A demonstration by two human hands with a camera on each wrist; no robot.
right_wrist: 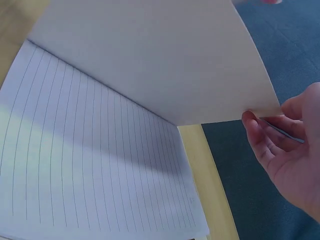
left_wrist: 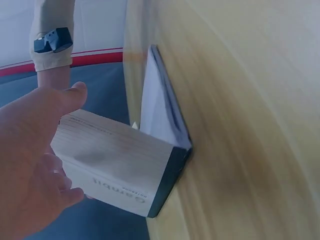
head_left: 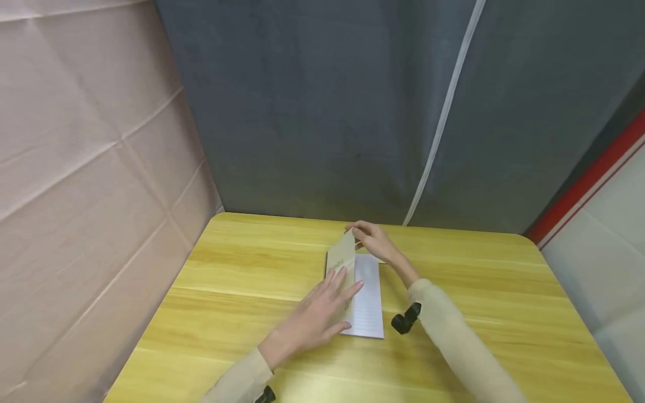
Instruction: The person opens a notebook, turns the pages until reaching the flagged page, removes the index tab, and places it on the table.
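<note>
Wooden table (head_left: pixel 242 280): carries a lined notebook (head_left: pixel 367 296).
Left hand (head_left: pixel 314 316): fingers straight, flat on notebook, steadying it.
Right hand (head_left: pixel 372 239): pinches the cover (head_left: pixel 341 254), lifting it open.

Left arm: cream sleeve enters from 7 o'clock, forearm angled toward 1 o'clock.
Left hand (head_left: pixel 314 319): palm down, fingers straight and spread, pressing flat.
Right arm: cream sleeve enters from 5 o'clock, reaching toward 11 o'clock.
Right hand (head_left: pixel 372 239): fingers curled, thumb and fingertips (right_wrist: pixel 251 121) pinching a thin edge.
Wrists: a small black camera is strapped on each.
</note>
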